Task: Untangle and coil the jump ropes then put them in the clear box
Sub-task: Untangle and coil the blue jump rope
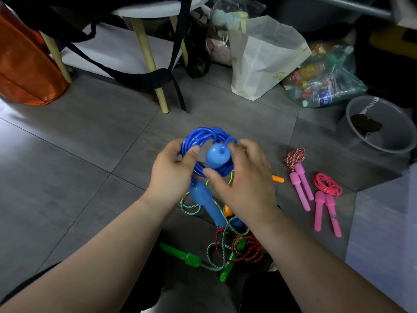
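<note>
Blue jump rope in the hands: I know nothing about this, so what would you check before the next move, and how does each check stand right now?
1. The blue rope is wound into a coil: ok.
2. The left hand grips the coil's side: ok.
3. The right hand holds the coil by one blue handle: ok.
4. The second blue handle is gathered in: not ok, it hangs below the coil.
5. The coil is free of the tangled pile underneath: cannot tell.
6. Sight of the clear box: cannot tell; a pale shape at the right edge may be it.
</note>
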Demonstrator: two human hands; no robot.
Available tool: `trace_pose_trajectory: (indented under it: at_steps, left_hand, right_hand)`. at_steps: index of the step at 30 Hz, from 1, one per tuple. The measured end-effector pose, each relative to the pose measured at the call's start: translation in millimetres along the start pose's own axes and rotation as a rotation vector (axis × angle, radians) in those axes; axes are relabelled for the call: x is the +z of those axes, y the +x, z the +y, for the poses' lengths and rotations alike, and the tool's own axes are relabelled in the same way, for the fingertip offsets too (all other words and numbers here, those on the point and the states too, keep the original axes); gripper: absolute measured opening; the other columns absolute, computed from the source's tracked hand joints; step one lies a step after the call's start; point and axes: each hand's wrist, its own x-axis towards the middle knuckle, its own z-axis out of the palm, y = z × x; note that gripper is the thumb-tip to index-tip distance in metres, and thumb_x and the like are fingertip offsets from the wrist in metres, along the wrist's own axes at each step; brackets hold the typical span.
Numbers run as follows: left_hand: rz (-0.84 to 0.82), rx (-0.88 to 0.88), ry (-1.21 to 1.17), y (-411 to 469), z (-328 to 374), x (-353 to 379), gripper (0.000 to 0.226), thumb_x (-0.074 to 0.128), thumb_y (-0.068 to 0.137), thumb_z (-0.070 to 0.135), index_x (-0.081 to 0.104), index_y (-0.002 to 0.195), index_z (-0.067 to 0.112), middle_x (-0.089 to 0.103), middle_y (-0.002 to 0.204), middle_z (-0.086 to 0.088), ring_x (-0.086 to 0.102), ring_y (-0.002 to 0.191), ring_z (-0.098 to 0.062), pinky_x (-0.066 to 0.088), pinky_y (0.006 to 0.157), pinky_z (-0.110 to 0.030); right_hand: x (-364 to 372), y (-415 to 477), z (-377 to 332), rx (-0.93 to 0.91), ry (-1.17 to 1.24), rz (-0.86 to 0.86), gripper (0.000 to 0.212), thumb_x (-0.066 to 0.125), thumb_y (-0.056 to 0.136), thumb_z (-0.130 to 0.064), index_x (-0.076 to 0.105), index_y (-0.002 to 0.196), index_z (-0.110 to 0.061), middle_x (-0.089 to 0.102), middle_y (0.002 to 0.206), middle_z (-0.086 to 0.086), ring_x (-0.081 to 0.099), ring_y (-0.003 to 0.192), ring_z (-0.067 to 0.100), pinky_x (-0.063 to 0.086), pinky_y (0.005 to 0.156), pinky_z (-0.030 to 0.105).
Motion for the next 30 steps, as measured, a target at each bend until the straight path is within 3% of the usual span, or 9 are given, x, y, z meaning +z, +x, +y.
trace_pose_trajectory:
  at_steps: [2, 5, 10, 15, 20, 22, 24, 26, 30]
  left_hand:
    - [0.020, -0.031, -0.059, 5.3, 0.4, -5.9, 0.020, 0.049, 0.092, 0.011, 0.053, 0.075, 0.020, 0.051, 0.060, 0.003, 0.053, 0.050, -0.001, 0.050, 0.063, -0.027]
    - [-0.015, -0.084, -0.218, 7.6, 3.9, -11.5, 0.019, 0.045, 0.094, 0.010, 0.052, 0.078, 0.015, 0.055, 0.057, 0.005, 0.058, 0.048, 0.000, 0.052, 0.053, -0.018]
    - [-0.146, -0.113, -0.333, 6.4, 4.8, -13.0, 0.017, 0.042, 0.095, 0.011, 0.055, 0.083, 0.013, 0.064, 0.054, 0.009, 0.064, 0.054, -0.004, 0.051, 0.051, -0.017]
    - [-0.267, -0.152, -0.431, 5.0, 5.3, -11.8, 0.016, 0.041, 0.094, 0.012, 0.055, 0.086, 0.010, 0.065, 0.058, 0.004, 0.065, 0.055, -0.008, 0.052, 0.051, -0.019]
    - [-0.392, -0.139, -0.392, -0.9, 5.3, -8.4, 0.022, 0.039, 0.093, 0.012, 0.058, 0.085, 0.011, 0.067, 0.059, 0.003, 0.063, 0.053, -0.006, 0.052, 0.050, -0.018]
    - [-0.401, -0.151, -0.384, -1.2, 3.6, -8.0, 0.019, 0.040, 0.092, 0.013, 0.059, 0.089, 0.009, 0.068, 0.062, 0.001, 0.063, 0.054, -0.007, 0.052, 0.050, -0.019]
    - [-0.403, -0.149, -0.373, -0.7, 2.4, -8.3, 0.018, 0.042, 0.091, 0.014, 0.059, 0.091, 0.008, 0.066, 0.068, -0.005, 0.063, 0.056, -0.010, 0.053, 0.051, -0.020]
    - [-0.399, -0.137, -0.346, -0.7, 2.0, -8.0, 0.017, 0.042, 0.091, 0.013, 0.058, 0.090, 0.007, 0.063, 0.073, -0.009, 0.062, 0.056, -0.010, 0.053, 0.051, -0.020]
    - [-0.391, -0.097, -0.299, -1.8, 5.0, -9.0, 0.017, 0.044, 0.091, 0.012, 0.057, 0.081, 0.009, 0.062, 0.060, -0.001, 0.063, 0.052, -0.010, 0.052, 0.052, -0.023]
  right_hand:
    - [-3.6, 0.3, -1.6, -0.059, 0.014, -0.018, 0.049, 0.041, 0.081, -0.045, 0.062, 0.101, -0.005, 0.060, 0.100, 0.013, 0.045, 0.090, 0.016, 0.038, 0.077, 0.028]
    - [-14.4, 8.0, 0.2, 0.025, 0.323, 0.027, 0.038, 0.041, 0.087, -0.028, 0.067, 0.088, 0.000, 0.062, 0.087, 0.006, 0.048, 0.084, 0.007, 0.039, 0.075, 0.018]
    - [-15.3, 16.9, 9.1, 0.649, 0.918, -0.049, 0.026, 0.044, 0.090, -0.001, 0.050, 0.077, -0.023, 0.053, 0.073, -0.004, 0.048, 0.062, -0.002, 0.037, 0.058, 0.009]
    - [-10.7, 8.1, 6.5, 0.534, 0.846, -0.490, 0.032, 0.049, 0.087, 0.002, 0.051, 0.102, -0.026, 0.059, 0.110, -0.003, 0.054, 0.104, 0.011, 0.043, 0.084, 0.017]
    - [-10.7, 6.9, 6.3, 0.440, 0.955, -0.560, 0.035, 0.064, 0.080, -0.006, 0.052, 0.087, -0.038, 0.061, 0.079, -0.026, 0.056, 0.077, -0.012, 0.043, 0.068, 0.002]
    - [-8.7, 4.9, 12.5, 0.396, 0.894, -0.496, 0.030, 0.067, 0.078, -0.005, 0.055, 0.076, -0.032, 0.061, 0.062, -0.024, 0.055, 0.065, -0.014, 0.042, 0.063, 0.004]
    - [-6.8, 1.4, 19.4, 0.296, 0.760, -0.477, 0.010, 0.071, 0.075, -0.020, 0.062, 0.078, -0.025, 0.067, 0.072, -0.012, 0.060, 0.074, -0.004, 0.049, 0.072, 0.019]
    - [-3.2, -1.7, 24.5, 0.186, 0.496, -0.481, 0.030, 0.065, 0.071, -0.038, 0.067, 0.084, -0.011, 0.069, 0.081, 0.007, 0.063, 0.083, 0.021, 0.050, 0.075, 0.037]
    - [2.9, -2.7, 30.2, -0.043, 0.007, -0.292, 0.022, 0.053, 0.068, -0.031, 0.062, 0.060, -0.013, 0.063, 0.056, 0.003, 0.061, 0.051, 0.021, 0.045, 0.059, 0.024]
